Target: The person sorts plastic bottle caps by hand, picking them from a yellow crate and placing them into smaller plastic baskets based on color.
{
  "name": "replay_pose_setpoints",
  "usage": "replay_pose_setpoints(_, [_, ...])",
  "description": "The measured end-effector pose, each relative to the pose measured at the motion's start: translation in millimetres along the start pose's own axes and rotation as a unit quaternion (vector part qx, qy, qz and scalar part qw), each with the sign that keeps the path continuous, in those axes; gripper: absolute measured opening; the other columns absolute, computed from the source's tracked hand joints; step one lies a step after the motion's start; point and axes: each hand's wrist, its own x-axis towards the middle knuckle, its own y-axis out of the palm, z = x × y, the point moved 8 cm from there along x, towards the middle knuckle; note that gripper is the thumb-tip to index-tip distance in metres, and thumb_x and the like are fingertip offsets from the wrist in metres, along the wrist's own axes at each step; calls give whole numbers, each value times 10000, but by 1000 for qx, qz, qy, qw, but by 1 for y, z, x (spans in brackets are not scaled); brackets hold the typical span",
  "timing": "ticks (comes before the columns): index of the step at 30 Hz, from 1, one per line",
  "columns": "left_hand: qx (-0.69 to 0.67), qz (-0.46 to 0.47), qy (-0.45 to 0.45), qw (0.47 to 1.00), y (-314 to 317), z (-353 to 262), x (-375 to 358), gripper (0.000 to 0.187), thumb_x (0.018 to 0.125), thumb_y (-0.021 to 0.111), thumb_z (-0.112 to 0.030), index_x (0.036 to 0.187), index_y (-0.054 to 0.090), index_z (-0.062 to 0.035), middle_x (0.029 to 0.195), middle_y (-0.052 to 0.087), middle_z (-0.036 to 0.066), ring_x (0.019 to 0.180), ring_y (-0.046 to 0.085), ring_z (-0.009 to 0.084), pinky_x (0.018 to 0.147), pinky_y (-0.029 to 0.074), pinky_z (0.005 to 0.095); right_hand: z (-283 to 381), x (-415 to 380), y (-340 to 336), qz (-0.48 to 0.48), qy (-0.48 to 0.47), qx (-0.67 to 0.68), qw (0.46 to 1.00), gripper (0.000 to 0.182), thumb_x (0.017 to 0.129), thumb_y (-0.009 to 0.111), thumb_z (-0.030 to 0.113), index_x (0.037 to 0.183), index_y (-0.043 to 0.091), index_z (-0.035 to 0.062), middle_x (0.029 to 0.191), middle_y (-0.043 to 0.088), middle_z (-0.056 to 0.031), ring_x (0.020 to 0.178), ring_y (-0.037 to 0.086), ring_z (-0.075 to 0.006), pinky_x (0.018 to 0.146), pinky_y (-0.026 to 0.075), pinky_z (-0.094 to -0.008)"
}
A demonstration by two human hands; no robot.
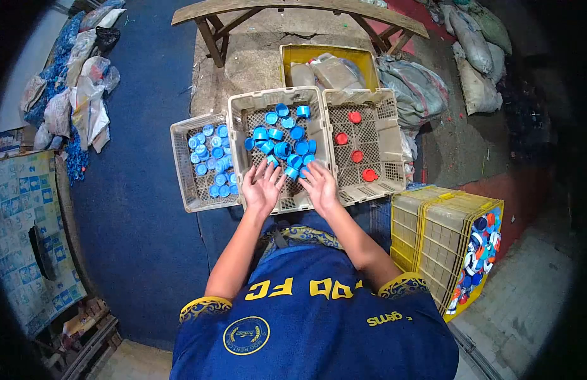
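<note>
My left hand (263, 189) is palm up with its fingers spread, over the near left part of the middle crate (238, 136). My right hand (321, 188) is held the same way at the crate's near right side. Neither hand holds anything. Several blue bottle caps (282, 150) lie loose in the middle crate, some of them close to my fingertips. To the left, a lower crate (183, 161) contains several lighter blue caps (217, 152). The right crate (382, 136) has several red caps (357, 156) spread over its mesh floor.
A yellow crate (290, 54) with clear plastic containers stands behind, near a wooden bench (293, 5). At right, a yellow basket (426, 221) holds many mixed caps (478, 253). Sacks (414, 88) lie to the right, and bags (88, 101) to the far left.
</note>
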Motion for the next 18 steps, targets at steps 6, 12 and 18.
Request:
replay_pose_setpoints(6, [22, -65, -30, 997, -45, -12, -22, 623, 976, 525, -446, 1436, 457, -31, 1499, 517, 141, 1302, 548, 341, 1047, 465, 470, -36, 5, -148, -24, 35, -356, 933, 369, 963, 622, 363, 1133, 673, 40, 1042, 744, -139, 964, 716, -308, 845, 545, -388])
replay_pose_setpoints(12, [39, -85, -27, 995, -62, -14, -27, 581, 960, 526, -428, 1390, 525, -36, 1464, 552, 119, 1272, 566, 323, 1005, 483, 457, -65, -67, -254, -102, 232, -567, 784, 466, 890, 645, 355, 1275, 648, 93, 1189, 656, -237, 1137, 628, -337, 968, 477, -475])
replay_pose_setpoints(18, [79, -57, -74, 992, -60, 8, -17, 568, 949, 540, -419, 1375, 543, -44, 1430, 574, 107, 1226, 586, 317, 1008, 483, 458, -122, -138, -333, -159, 372, -285, 869, 616, 895, 662, 407, 1459, 512, 210, 1453, 473, -183, 1237, 499, -349, 966, 427, -556])
